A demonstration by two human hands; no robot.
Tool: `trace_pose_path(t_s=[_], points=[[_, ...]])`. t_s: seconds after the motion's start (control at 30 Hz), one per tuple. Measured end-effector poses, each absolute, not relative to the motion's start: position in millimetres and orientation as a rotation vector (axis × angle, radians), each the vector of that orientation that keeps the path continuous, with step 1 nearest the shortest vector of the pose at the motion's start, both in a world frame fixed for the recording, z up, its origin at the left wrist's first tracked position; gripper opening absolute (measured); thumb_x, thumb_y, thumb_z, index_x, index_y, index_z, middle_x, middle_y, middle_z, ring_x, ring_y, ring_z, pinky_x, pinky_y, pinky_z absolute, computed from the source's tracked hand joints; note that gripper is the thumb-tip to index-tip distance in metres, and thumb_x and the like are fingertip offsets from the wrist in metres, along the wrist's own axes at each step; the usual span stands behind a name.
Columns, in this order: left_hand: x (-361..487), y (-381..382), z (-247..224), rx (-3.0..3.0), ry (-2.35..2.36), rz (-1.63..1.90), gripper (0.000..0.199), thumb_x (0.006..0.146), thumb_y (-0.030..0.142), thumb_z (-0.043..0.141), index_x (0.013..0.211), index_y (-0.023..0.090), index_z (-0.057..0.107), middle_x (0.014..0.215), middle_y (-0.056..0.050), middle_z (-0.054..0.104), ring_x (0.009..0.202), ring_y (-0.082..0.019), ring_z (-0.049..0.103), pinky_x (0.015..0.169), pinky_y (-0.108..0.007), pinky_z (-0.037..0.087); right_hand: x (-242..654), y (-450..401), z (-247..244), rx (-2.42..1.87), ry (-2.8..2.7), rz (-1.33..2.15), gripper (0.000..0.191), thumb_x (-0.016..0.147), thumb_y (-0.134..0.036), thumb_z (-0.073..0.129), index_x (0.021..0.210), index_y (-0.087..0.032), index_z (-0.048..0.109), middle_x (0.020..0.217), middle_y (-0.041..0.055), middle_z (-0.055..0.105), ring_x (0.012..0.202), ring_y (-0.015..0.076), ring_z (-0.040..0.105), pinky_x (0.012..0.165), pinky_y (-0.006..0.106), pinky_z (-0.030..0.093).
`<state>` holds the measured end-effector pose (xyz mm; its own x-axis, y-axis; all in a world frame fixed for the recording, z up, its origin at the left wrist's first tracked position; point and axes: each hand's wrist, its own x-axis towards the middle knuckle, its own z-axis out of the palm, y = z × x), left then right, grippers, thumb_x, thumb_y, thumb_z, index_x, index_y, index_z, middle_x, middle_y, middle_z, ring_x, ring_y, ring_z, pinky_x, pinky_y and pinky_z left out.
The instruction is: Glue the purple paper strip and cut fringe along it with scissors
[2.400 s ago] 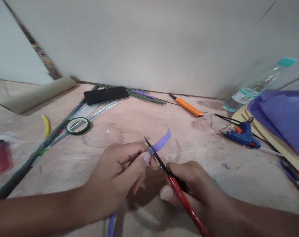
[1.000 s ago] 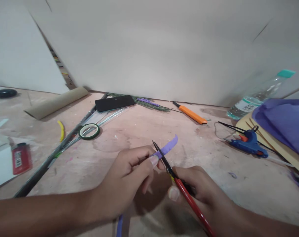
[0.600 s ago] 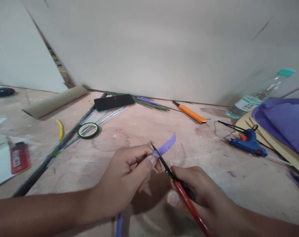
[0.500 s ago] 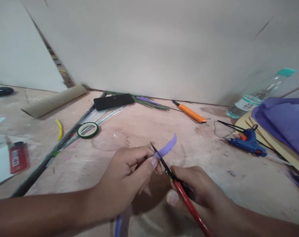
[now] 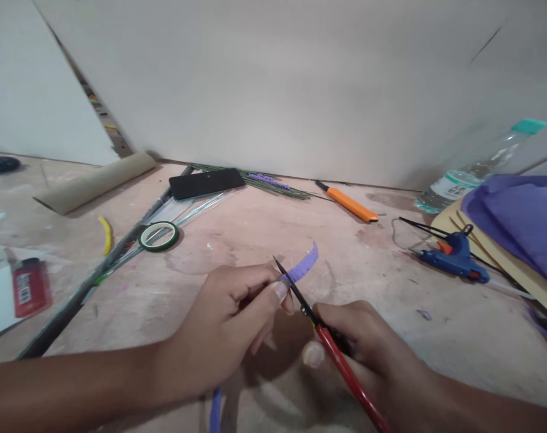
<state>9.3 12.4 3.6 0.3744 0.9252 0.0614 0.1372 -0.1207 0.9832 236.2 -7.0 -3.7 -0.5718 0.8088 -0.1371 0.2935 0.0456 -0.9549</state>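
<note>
Between the thumb and fingers of my left hand (image 5: 237, 325) is pinched a narrow purple strip (image 5: 305, 264), its curved end sticking out to the upper right. More of the purple strip hangs below my left wrist near the bottom edge. My right hand (image 5: 372, 349) is wrapped round red-handled scissors (image 5: 340, 361). Their dark blades lie across the strip, right beside my left thumb tip, and look nearly closed. Whether the strip sits between the blades or under them I cannot tell.
Along the back lie a cardboard tube (image 5: 97, 180), a black phone (image 5: 207, 183), green stems (image 5: 282, 189) and an orange cutter (image 5: 352, 204). Green tape (image 5: 159, 236) and a red lighter (image 5: 30, 287) are left. A blue glue gun (image 5: 456, 258), water bottle (image 5: 463, 174) and purple sheets (image 5: 521, 210) are right.
The hands, strip and scissors keep almost the same pose. The strip's free end has shifted slightly left, and the view has moved a little.
</note>
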Motion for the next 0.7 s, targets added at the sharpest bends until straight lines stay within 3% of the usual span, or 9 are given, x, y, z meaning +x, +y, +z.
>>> trace_pose_path(t_s=[0.13,0.33,0.5,0.7], points=[[9.0,12.3,2.2,1.534,0.976,0.87,0.032,0.104,0.032,0.054,0.078,0.02,0.068,0.045,0.011,0.048,0.037,-0.006,0.039,0.04,-0.015,0.033,236.6,-6.8,-2.2,-1.182,-1.925,1.515,0.051,0.103,-0.061,0.069,0.074,-0.021,0.055,0.071,-0.0015,0.055,0.066,0.0147,0.05,0.065,0.027,0.047],[9.9,12.0,4.2,1.547,0.978,0.852,0.034,0.105,0.033,0.053,0.078,0.02,0.067,0.044,0.01,0.05,0.038,-0.007,0.042,0.043,-0.016,0.036,234.9,-5.9,-0.6,-1.096,-1.917,1.555,0.063,0.103,-0.079,0.061,0.078,-0.021,0.065,0.067,-0.0008,0.053,0.061,0.0155,0.047,0.064,0.029,0.05],[10.0,11.5,4.6,1.53,0.988,0.848,0.034,0.106,0.035,0.054,0.078,0.02,0.068,0.044,0.01,0.051,0.038,-0.007,0.042,0.041,-0.017,0.033,234.7,-5.6,1.7,-1.074,-1.887,1.587,0.062,0.105,-0.078,0.061,0.088,-0.019,0.074,0.074,0.0014,0.062,0.065,0.0166,0.054,0.066,0.029,0.052],[9.1,9.4,0.8,1.498,0.956,0.84,0.033,0.106,0.035,0.056,0.08,0.02,0.068,0.046,0.01,0.051,0.039,-0.007,0.042,0.041,-0.016,0.033,234.8,-5.6,1.7,-1.086,-1.889,1.582,0.063,0.105,-0.078,0.062,0.085,-0.019,0.071,0.076,0.0017,0.061,0.066,0.0164,0.053,0.066,0.029,0.052]])
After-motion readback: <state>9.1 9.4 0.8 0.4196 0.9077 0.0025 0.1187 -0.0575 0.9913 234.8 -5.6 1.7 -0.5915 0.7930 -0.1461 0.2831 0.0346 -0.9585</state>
